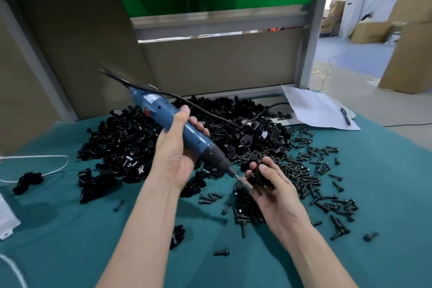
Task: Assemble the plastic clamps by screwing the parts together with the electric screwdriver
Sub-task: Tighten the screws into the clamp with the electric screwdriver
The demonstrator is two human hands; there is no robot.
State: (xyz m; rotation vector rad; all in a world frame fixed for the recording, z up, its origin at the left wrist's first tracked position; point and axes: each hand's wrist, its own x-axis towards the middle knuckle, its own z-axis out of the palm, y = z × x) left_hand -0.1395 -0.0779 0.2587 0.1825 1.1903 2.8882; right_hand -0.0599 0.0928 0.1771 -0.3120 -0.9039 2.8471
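My left hand (174, 154) grips the blue electric screwdriver (177, 129) around its barrel, tilted down to the right. Its metal bit (242, 181) meets a black plastic clamp (260, 176) that my right hand (273, 188) holds, fingers curled round it. A big heap of black clamp parts (131, 145) lies behind the hands on the teal cloth (70, 229). Many black screws (311, 171) are scattered to the right and under my right hand.
A white paper sheet (315, 110) with a pen lies at the back right. A white cord (46, 164) and a white object sit at the left edge. A lone clamp (27, 181) lies left. Grey frame and cardboard panels stand behind the table.
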